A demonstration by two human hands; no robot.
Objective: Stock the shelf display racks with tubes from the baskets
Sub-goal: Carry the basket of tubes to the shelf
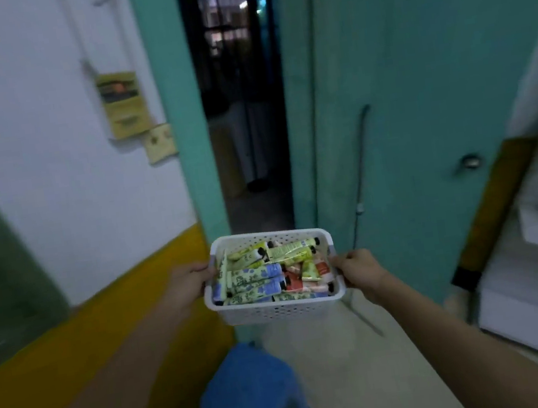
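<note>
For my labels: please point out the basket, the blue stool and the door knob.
basket [277, 310]: head view, on its near wall.
blue stool [252, 393]: head view, on its top.
door knob [469, 161]: head view, on its round face.

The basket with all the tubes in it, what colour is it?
White, with small holes all over. The head view shows the basket held at both ends.

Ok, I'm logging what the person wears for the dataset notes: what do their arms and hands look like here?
Both forearms are bare, with no sleeves in view. The left hand and right hand wear no gloves; no watch, ring or bracelet shows, though the picture is blurred.
</note>
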